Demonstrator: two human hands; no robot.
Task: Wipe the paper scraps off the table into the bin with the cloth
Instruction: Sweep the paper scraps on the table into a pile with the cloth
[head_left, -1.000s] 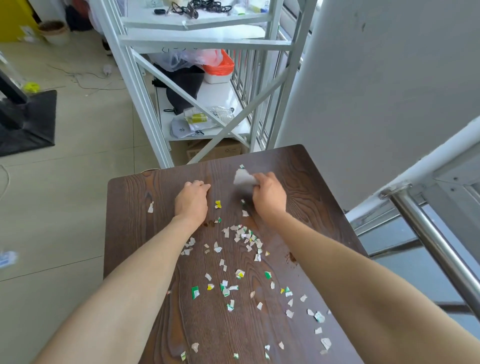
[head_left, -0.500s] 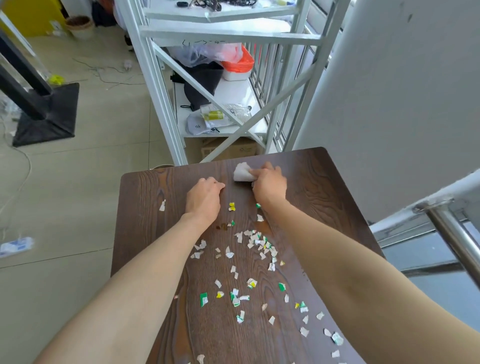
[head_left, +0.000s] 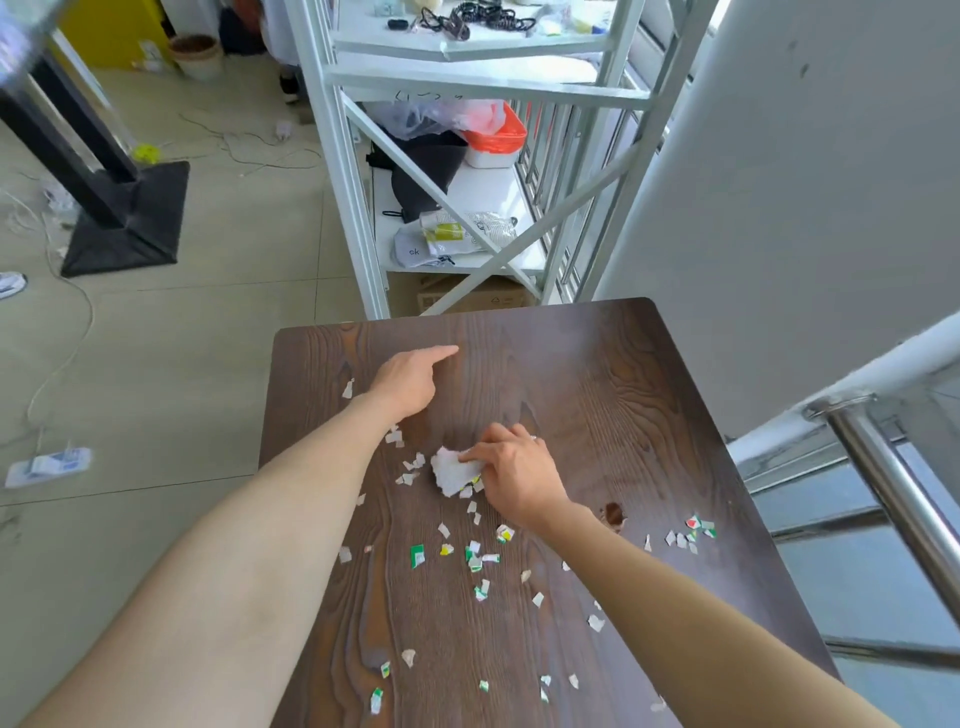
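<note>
Since the earlier frame the right hand (head_left: 514, 480) has been dragging the cloth back from the far part of the table toward the middle of the frame, and the left hand (head_left: 408, 382) has been opening out of its loose fist. The right hand is now pinching the crumpled white cloth (head_left: 453, 472) between thumb and fingers, pressing it down onto the dark wooden table (head_left: 597, 364) at the upper edge of the scrap field. The left hand is resting on the tabletop above and left of it, fingers pressed together and stretched flat, pointing toward the upper right, holding nothing.

Paper scraps (head_left: 475, 558), white with green, yellow and red print, are lying just beside the cloth and spreading down the lower half of the frame, with a small separate cluster near the right edge and one stray piece beside the left wrist. No bin is showing anywhere in view, so I cannot tell which edge it is waiting under.

By my reading the gathering sweep is under way, with nearly all scraps yet to be cleared. The next move is calling for steady downward pressure while raking the pieces into one pile, then pushing that pile over the edge above the bin
</note>
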